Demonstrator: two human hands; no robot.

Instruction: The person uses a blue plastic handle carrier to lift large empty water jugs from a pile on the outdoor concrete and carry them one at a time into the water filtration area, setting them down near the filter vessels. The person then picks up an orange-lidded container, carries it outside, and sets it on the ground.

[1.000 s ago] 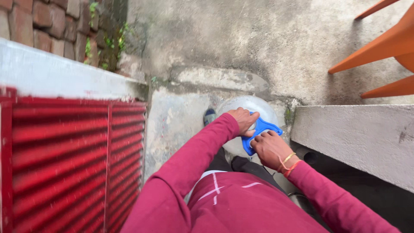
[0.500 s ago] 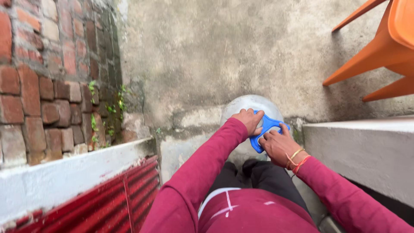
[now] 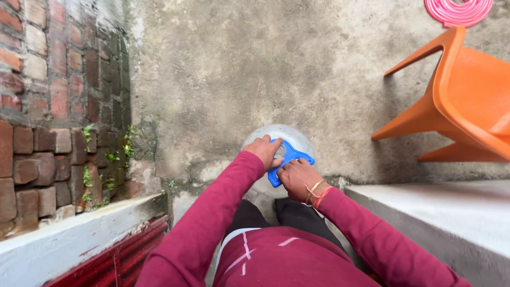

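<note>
Looking down past my maroon sleeves, both my hands sit on the big clear jug (image 3: 281,139) that stands on the concrete floor (image 3: 276,69) straight ahead at twelve o'clock, just beyond my knees. My left hand (image 3: 264,150) lies on the jug's top at about ten o'clock of its round shoulder, fingers curled down and clasped on the upper end of the blue handle (image 3: 287,159) — the thumb side is hidden, so how far they wrap I cannot tell. My right hand (image 3: 297,178) is at about five o'clock of the jug, fingers bent and pinched on the handle's lower end, with thin bangles at the wrist. The handle runs slantwise between the two hands, its open loop showing between my fingertips and lying against the jug's cap area. At two o'clock stands an orange chair (image 3: 462,101), well apart from the jug, with a coiled pink hose (image 3: 459,10) beyond it — up at one o'clock. A grey ledge (image 3: 435,212) lies at four o'clock, a brick wall (image 3: 53,106) at nine, and a red grille (image 3: 117,263) at seven.
</note>
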